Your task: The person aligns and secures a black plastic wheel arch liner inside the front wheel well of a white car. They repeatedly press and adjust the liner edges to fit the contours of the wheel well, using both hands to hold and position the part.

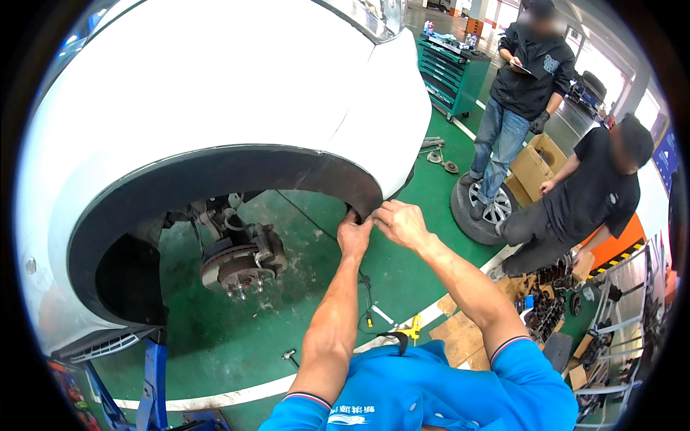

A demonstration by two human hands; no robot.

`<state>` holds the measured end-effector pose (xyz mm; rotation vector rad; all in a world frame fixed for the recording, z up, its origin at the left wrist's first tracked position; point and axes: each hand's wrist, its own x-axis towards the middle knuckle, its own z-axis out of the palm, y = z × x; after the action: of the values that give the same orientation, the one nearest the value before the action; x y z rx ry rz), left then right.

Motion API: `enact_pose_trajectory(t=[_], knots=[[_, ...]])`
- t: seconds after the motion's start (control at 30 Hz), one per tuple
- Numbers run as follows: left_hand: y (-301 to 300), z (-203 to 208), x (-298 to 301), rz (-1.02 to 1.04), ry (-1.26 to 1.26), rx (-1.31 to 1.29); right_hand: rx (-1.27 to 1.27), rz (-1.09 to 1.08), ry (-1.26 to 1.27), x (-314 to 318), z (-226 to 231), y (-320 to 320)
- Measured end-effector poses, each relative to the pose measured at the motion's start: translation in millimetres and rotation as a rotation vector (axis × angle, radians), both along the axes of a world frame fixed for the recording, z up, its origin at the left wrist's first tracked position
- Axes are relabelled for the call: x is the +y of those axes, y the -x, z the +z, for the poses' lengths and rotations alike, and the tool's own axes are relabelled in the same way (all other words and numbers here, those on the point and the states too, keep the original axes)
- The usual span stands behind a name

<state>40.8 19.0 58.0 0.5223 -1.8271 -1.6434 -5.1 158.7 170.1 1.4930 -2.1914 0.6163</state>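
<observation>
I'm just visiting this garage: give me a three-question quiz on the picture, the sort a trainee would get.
1. True or false: the left hand and right hand are both at the edge of the black wheel-arch trim.
2. The tool cabinet is: A red, B green, C white.
3. Fill in: the brake disc is exposed, with no ____ mounted over it.

Key: 1 true; 2 B; 3 wheel.

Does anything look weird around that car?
Yes. On the white car, the round metal brake disc is bare, with no wheel on it. A person in blue jeans seems to stand on a silver-spoked, black-tyred wheel lying on the green floor, an odd place for feet.
</observation>
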Motion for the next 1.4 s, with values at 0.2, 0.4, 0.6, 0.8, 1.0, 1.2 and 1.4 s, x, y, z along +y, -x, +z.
enact_pose_trajectory(t=[0.2, 0.4, 0.6, 0.8, 1.0, 1.2, 1.4], knots=[[-1.9, 1.3, -0.4, 0.03, 0.044, -0.061, 0.164, 0.131, -0.151, -5.7, 7.4, 2.6], [-5.3, 9.7, -1.1, 0.027, 0.064, -0.142, 0.312, 0.213, -0.328, -19.9, 17.2, 8.3], [-8.1, 17.5, 0.9, 0.056, 0.163, -0.143, 0.369, 0.234, -0.429, -28.8, 14.2, 12.7], [-6.5, 9.8, -3.0, 0.098, 0.202, -0.123, 0.439, 0.247, -0.411, -34.3, 11.5, 7.2], [-7.1, 12.3, -3.3, 0.093, 0.236, -0.092, 0.466, 0.276, -0.286, -31.5, 7.7, 4.6], [-4.9, 6.6, -5.4, 0.078, 0.238, -0.128, 0.438, 0.19, -0.211, -25.9, -3.7, -0.5], [-5.2, 4.7, -5.0, 0.065, 0.169, -0.122, 0.368, 0.065, -0.083, -23.9, -12.0, -7.6]])
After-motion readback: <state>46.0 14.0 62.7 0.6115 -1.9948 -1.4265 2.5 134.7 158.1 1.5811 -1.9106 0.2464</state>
